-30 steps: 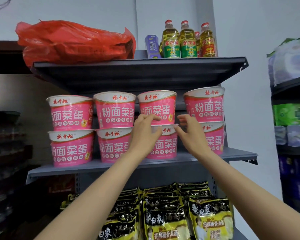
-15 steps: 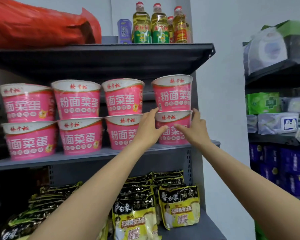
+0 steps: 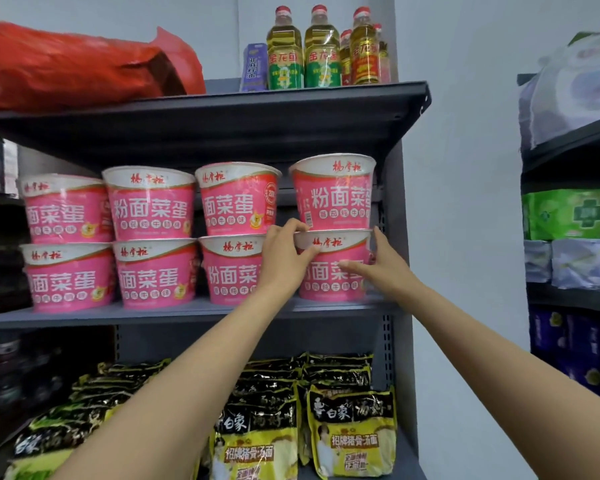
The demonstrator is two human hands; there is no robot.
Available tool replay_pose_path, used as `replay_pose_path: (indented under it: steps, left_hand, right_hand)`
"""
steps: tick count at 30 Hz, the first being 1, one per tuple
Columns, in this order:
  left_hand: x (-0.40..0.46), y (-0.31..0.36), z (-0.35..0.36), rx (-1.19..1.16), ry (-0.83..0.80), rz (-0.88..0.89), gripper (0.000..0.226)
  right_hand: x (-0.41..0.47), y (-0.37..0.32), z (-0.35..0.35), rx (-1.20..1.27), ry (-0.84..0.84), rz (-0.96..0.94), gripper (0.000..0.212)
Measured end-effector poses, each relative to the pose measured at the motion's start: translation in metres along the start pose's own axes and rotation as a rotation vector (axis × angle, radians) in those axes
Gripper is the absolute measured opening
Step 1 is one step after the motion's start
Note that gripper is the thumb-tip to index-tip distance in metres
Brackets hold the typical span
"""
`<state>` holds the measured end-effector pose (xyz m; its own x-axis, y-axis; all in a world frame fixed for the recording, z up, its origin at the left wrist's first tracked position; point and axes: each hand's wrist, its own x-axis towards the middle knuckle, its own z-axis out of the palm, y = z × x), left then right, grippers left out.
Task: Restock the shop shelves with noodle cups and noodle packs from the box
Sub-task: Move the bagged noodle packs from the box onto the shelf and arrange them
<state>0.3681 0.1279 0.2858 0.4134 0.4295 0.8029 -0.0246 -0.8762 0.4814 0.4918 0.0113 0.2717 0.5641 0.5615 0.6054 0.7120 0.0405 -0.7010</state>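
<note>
Right, head view, the only one we've got: both arms are up at the middle shelf (image 3: 194,315), working the far-right stack of pink noodle cups. The left hand (image 3: 284,258) has its thumb and fingers pinched on the left rim of the lower right cup (image 3: 333,268), and the right hand (image 3: 378,268) is pressed with fingers spread against that cup's right side. So both hands grip the same cup, one on each flank. My read is that this squares it up under the upper right cup (image 3: 333,192), which sits directly on its lid, so the stack stands straight and the labels face out.

Count the cups: four columns, two high, eight pink cups in all, lids flat so each bears the one above. They run along the shelf front, columns close beside one another.

Down on the lower shelf lie the noodle packs (image 3: 352,434), black and yellow, overlapping in rows; too many hidden behind one another to count, though two stand clearly at the front right. Up top, the oil bottles (image 3: 321,53): three big ones plain, with at least one more half hidden behind them, a small purple carton (image 3: 255,67) to their left, and a red plastic bag (image 3: 77,67) far left. The supply box is not in view.
</note>
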Motion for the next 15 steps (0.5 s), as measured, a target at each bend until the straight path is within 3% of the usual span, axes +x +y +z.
replay_pose_path:
  steps: [3,8,11,15]
  left_hand:
    - [0.003,-0.001,-0.001,0.099,0.011,0.072,0.038]
    - [0.011,-0.009,-0.004,0.128,-0.025,0.102,0.042]
    - [0.011,-0.011,-0.003,0.161,-0.032,0.116,0.043]
    - [0.010,-0.010,-0.002,0.311,-0.022,0.207,0.045]
  right_hand:
    - [0.017,0.011,0.001,-0.034,0.073,-0.077,0.111]
    - [0.021,0.010,0.006,-0.023,0.057,-0.163,0.106]
    - [0.013,0.002,0.008,-0.012,0.046,-0.181,0.092]
    - [0.017,-0.007,0.003,-0.012,-0.001,-0.169,0.082]
